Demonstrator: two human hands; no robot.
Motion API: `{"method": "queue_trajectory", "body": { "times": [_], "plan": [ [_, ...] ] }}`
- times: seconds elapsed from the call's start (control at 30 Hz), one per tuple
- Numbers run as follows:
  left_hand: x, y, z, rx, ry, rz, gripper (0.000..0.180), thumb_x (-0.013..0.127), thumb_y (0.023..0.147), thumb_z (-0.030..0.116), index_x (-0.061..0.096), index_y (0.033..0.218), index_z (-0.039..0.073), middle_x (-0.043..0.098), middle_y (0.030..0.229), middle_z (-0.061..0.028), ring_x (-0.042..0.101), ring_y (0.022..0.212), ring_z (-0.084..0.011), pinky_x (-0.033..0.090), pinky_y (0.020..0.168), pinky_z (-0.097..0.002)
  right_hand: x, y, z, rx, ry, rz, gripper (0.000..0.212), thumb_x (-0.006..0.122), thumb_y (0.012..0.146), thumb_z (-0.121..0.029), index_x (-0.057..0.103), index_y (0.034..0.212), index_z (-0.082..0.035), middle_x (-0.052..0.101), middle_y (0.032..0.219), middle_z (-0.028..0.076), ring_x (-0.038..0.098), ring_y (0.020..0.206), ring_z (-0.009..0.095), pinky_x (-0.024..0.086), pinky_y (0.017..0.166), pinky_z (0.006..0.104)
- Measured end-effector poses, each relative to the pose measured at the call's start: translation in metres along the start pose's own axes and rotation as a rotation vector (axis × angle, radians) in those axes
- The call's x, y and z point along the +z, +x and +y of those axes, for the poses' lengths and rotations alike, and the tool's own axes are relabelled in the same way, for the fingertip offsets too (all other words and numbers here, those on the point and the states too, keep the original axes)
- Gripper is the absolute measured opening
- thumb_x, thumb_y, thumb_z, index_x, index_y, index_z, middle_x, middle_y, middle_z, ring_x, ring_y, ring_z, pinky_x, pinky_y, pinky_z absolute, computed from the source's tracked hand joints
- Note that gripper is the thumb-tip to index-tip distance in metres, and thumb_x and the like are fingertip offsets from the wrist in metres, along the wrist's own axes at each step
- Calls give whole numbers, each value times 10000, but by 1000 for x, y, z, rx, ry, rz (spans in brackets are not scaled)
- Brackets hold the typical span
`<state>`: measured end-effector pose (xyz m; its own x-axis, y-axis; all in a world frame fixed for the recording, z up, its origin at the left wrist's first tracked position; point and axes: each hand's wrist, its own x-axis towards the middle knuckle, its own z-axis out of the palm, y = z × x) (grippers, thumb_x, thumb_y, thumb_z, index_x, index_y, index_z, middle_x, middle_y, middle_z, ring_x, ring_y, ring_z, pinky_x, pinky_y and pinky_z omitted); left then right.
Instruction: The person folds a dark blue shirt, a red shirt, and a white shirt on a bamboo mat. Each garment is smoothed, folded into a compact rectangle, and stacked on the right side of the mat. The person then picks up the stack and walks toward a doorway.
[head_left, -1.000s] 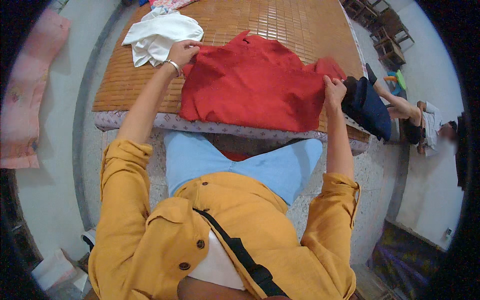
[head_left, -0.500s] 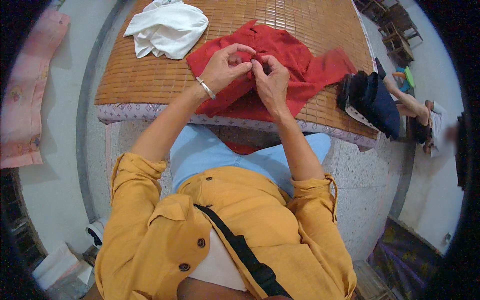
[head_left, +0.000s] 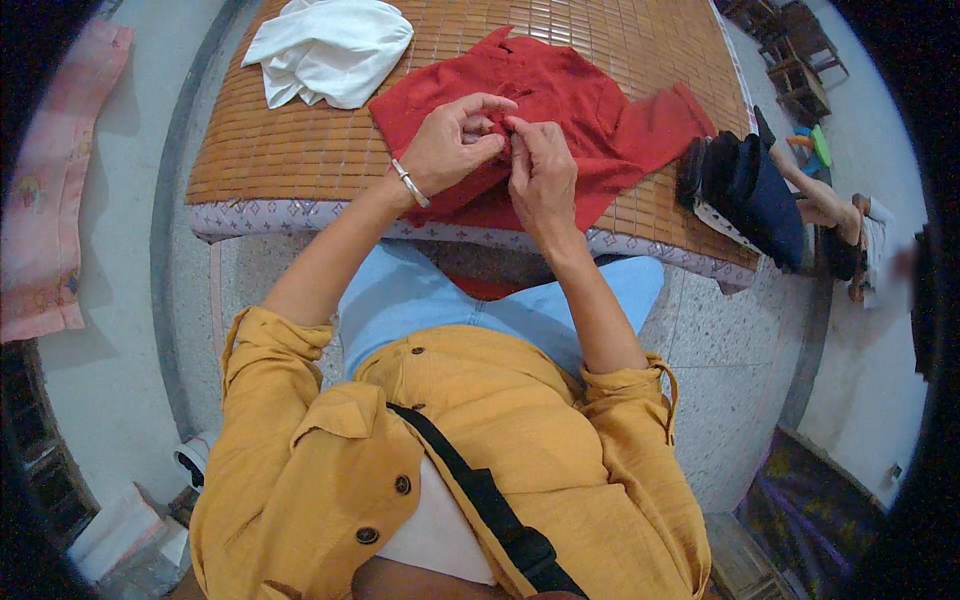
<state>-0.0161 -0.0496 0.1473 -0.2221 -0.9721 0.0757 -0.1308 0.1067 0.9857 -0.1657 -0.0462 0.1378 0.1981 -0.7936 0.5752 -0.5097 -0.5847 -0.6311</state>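
A red garment (head_left: 560, 90) with a sleeve spread to the right lies rumpled on the brown slatted mat in front of me. Both hands meet over its middle. My left hand (head_left: 460, 140), with a silver bangle at the wrist, pinches a raised bit of the red cloth between thumb and fingers. From the other side my right hand (head_left: 543, 170) closes its thumb and forefinger on the same spot of cloth. The exact bit between the fingertips is too small to make out.
The slatted mat (head_left: 240, 150) covers a bed with a patterned pale edge. A crumpled white cloth (head_left: 335, 55) lies at the far left. Folded dark clothes (head_left: 745, 190) sit at the right edge. Beyond them, another person's leg (head_left: 825, 195) shows. A pink curtain (head_left: 50, 200) hangs left.
My right hand has shifted slightly, its fingers curling differently at the pinched cloth. My left hand keeps its hold. The whole view has tilted a little.
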Motion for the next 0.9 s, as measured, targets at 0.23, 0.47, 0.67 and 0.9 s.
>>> {"method": "queue_trajectory", "body": {
  "times": [0.23,0.47,0.67,0.9],
  "plan": [
    [-2,0,-2,-3,-64,-71,351,537,809,-15,520,1157,19,592,944,-15,545,786,-53,465,700,-200,-2,-4,0,-43,-77,34,180,533,814,13,585,985,-11,543,819,144,563,728,285,458,624,351],
    [-4,2,2,-4,-73,-101,224,548,834,5,552,1059,13,598,971,-25,575,890,-98,481,805,-239,-9,-3,-1,-8,56,56,160,571,784,5,575,943,-9,556,802,146,567,725,287,463,638,363],
    [-15,13,5,186,254,-107,108,514,832,-21,536,925,29,584,970,-30,570,898,-108,475,816,-246,-13,-4,7,19,172,-6,168,585,787,-10,578,955,-17,583,851,138,585,750,260,465,665,318],
    [-51,29,34,202,165,-3,138,499,857,-12,512,985,38,603,972,-38,568,870,-111,470,760,-237,-19,-6,22,-135,-208,223,323,612,754,-51,544,1070,-63,547,1011,130,503,949,312,381,826,399]
  ]
}}
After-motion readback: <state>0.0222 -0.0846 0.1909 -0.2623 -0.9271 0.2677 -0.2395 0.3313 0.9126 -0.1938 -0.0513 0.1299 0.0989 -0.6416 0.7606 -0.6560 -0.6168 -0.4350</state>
